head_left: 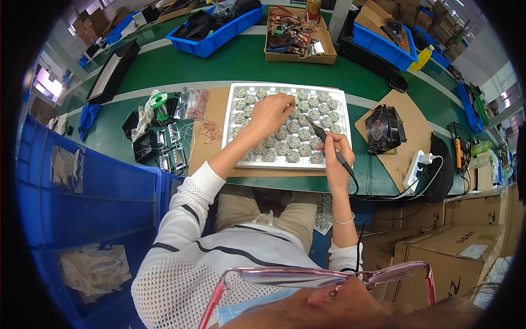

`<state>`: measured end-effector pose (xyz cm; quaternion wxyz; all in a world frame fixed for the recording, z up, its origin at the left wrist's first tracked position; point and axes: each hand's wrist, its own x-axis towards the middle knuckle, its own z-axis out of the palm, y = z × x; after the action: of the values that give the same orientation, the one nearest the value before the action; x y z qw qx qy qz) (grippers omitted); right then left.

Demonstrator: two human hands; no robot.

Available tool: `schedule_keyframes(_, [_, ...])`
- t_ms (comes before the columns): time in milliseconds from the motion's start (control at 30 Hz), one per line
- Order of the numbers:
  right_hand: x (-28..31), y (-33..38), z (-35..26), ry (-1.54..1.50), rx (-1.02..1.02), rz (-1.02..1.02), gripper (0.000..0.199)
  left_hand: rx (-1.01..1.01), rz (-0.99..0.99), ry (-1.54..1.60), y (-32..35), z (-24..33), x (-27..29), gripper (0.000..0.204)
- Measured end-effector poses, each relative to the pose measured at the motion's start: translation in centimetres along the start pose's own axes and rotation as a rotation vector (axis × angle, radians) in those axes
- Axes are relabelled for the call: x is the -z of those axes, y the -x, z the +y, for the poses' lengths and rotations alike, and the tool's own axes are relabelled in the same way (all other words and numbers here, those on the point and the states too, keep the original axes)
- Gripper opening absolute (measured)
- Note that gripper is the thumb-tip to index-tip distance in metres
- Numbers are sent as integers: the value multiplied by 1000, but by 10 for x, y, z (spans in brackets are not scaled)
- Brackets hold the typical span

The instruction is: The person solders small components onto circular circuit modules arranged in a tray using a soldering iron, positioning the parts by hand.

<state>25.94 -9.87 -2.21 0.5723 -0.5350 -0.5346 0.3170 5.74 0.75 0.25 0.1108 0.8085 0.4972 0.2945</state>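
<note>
In front of me lies a white tray (228, 118) filled with rows of small round silvery parts (293, 156). My right hand (337, 155) is closed around a soldering iron (320, 131), held like a pen. Its tip points down at the parts right of the tray's middle, and its cord runs down past my wrist. Over the upper middle of the tray, my left hand (271, 116) bends with its fingers drawn together at one of the parts. What sits between those fingertips is too small to make out.
A solder wire spool (159, 103), a bag of reddish bits (196, 104) and small metal-cased pieces (172, 148) lie left. Rightward stand a black fan (384, 129) and a white power strip (415, 169). Behind are a blue bin (205, 46) and a cardboard box (300, 55).
</note>
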Motion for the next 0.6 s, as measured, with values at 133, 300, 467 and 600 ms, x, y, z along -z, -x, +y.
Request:
schedule_keyframes(133, [-2,1,2,3,13,-16,18,9,-1,21,0,-1,-2,8])
schedule_keyframes(300, [1,-4,3,-57,14,21,18,-8,8,24,-6,0,0,10])
schedule_keyframes(467, [2,-22,5,-72,36,40,18,27,50,-10,-12,-6,2,9])
schedule_keyframes(600, [-2,-34,10,-134,59,26,18,10,62,-52,-18,-4,1,8])
